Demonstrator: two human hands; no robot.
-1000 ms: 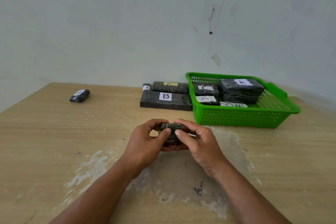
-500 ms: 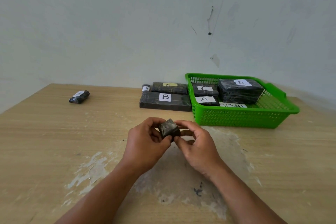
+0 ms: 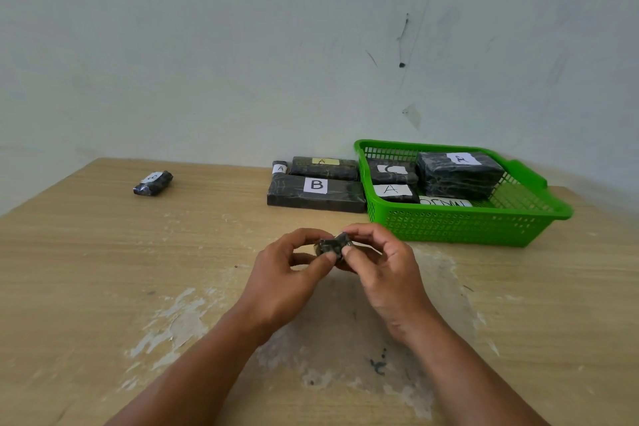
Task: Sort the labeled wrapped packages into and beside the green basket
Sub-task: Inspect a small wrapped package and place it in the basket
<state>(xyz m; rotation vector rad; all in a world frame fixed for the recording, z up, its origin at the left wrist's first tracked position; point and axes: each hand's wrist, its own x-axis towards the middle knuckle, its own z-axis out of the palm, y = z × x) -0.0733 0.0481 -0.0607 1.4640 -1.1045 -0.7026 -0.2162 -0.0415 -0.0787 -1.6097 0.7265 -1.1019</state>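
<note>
Both hands hold a small dark wrapped package point(image 3: 332, 246) just above the table's middle; its label is hidden. My left hand point(image 3: 287, 282) pinches it from the left, my right hand point(image 3: 383, 270) from the right. The green basket point(image 3: 463, 226) stands at the back right and holds several dark packages, among them a large one labeled A point(image 3: 460, 175), one labeled C point(image 3: 392, 172) and a small A point(image 3: 394, 192). Left of the basket lie a long package labeled B point(image 3: 316, 193), one with a yellow A label point(image 3: 324, 168) and a tiny A package point(image 3: 279, 168).
A lone small package point(image 3: 153, 183) with a white label lies at the back left of the wooden table point(image 3: 103, 270). A white wall rises right behind the table. Worn pale patches mark the tabletop near my arms.
The small package has been turned between my fingers over the last second. Both hands have stayed in about the same place above the table.
</note>
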